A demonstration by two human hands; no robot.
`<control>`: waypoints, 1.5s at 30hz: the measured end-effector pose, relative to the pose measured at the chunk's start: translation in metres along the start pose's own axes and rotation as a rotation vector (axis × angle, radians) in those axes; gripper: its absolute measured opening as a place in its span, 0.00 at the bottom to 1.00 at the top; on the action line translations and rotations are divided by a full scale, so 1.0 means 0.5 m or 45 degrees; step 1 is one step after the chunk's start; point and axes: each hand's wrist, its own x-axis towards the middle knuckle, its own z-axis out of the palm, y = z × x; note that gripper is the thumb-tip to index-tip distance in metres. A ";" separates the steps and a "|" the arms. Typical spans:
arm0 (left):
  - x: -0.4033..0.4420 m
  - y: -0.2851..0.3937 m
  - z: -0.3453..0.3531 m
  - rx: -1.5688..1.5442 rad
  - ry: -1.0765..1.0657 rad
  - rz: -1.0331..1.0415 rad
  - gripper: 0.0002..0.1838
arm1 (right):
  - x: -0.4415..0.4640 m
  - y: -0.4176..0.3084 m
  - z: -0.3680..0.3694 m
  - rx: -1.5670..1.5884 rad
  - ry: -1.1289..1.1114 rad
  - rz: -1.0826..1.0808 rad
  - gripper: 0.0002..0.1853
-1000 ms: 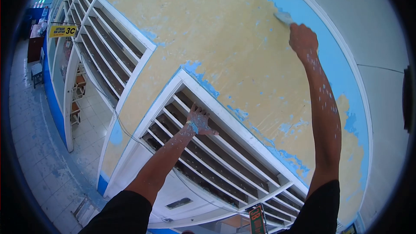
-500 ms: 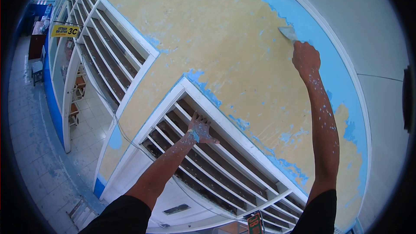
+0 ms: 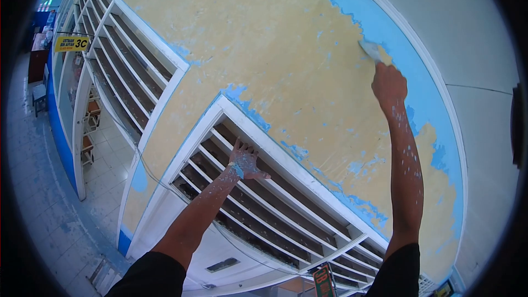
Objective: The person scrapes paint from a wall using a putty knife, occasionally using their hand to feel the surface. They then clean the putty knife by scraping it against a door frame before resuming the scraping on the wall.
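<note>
Scraper (image 3: 370,50) is gripped in closed R hand (image 3: 390,85), blade nr blue paint (image 3: 380,19); spread L hand (image 3: 246,164) is braced on slats (image 3: 308,208) (for balance, prob.).

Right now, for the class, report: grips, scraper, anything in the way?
Right grip holds scraper near blue paint. Left grip spread over slats. Nothing visible in scraper's way.
</note>
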 end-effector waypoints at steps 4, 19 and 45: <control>-0.003 0.001 -0.011 -0.003 -0.038 0.016 0.70 | 0.067 0.017 -0.012 -0.010 0.061 -0.044 0.09; -0.003 -0.002 -0.006 0.049 -0.014 0.022 0.70 | 0.021 0.014 -0.047 -0.100 -0.047 -0.073 0.09; 0.010 0.004 -0.014 0.058 -0.072 0.001 0.70 | 0.034 0.049 -0.008 -0.050 0.077 -0.078 0.13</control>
